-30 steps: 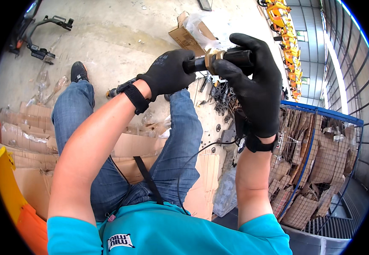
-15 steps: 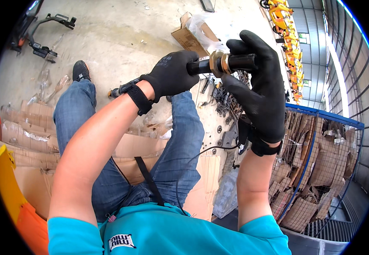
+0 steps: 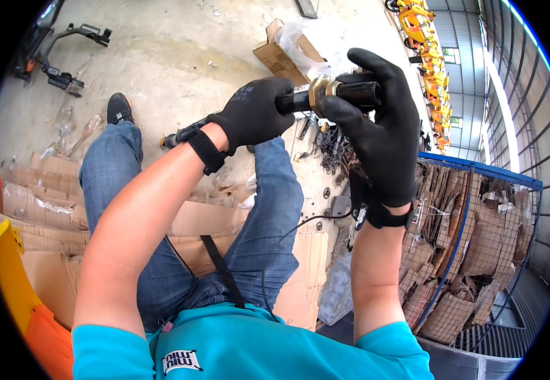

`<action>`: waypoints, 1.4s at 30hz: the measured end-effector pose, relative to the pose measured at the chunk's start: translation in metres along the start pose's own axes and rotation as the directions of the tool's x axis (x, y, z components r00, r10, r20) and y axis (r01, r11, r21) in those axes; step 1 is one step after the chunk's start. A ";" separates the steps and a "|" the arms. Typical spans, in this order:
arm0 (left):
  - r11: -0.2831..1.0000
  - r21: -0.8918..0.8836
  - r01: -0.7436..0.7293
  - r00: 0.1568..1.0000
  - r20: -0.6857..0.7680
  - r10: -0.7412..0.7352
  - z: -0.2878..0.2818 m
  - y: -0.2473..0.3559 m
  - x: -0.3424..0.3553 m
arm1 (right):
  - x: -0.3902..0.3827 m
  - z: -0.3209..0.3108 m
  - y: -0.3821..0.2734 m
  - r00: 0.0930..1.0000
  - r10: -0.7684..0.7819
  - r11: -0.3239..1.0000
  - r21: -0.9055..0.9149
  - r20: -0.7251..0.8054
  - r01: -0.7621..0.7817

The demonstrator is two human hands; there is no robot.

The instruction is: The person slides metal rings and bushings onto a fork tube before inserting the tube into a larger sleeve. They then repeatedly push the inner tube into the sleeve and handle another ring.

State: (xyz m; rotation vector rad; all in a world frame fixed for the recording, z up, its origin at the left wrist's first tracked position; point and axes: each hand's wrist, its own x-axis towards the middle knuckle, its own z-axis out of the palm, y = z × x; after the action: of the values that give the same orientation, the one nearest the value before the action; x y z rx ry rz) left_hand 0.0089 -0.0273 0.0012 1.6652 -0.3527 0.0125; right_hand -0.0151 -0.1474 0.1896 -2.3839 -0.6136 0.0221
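Observation:
A black tube (image 3: 358, 94) lies nearly level in front of me, with a brass-coloured hex nut (image 3: 315, 96) and a narrower brass-coloured ring (image 3: 333, 87) round its middle. My left hand (image 3: 257, 113), in a black glove, is wrapped round the tube's left end. At the other side my right hand (image 3: 385, 136), gloved too, has its thumb against the ring and a finger behind the tube. Its upper finger points up, off the tube. Where the fingers meet the back of the ring is hidden.
Small dark metal parts (image 3: 332, 152) lie on the floor beyond my right knee. An opened cardboard box (image 3: 279, 62) with clear plastic stands ahead. A blue-framed mesh cage (image 3: 477, 234) of flattened cardboard is at right; a black frame (image 3: 53, 57) sits far left.
My right hand has closed in on the ring, its thumb moving up and left onto it. The tube has shifted slightly left; my left hand keeps its hold.

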 end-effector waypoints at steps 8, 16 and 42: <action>0.999 0.012 -0.048 0.999 -0.018 0.048 0.003 -0.006 0.002 | -0.001 -0.002 0.008 0.995 -0.104 0.982 0.158 -0.007 0.104; 0.999 -0.032 -0.032 0.998 -0.049 0.031 0.002 -0.004 0.001 | -0.004 -0.002 0.002 0.975 -0.220 0.971 -0.085 0.037 0.223; 1.000 -0.013 0.002 1.000 0.000 -0.002 0.000 -0.002 0.001 | -0.004 0.001 0.007 0.999 -0.037 0.995 0.089 -0.008 0.038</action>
State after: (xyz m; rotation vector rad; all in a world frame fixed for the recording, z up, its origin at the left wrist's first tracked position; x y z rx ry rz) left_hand 0.0101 -0.0277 -0.0006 1.6527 -0.3503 0.0083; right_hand -0.0162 -0.1530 0.1836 -2.2854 -0.6406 0.0247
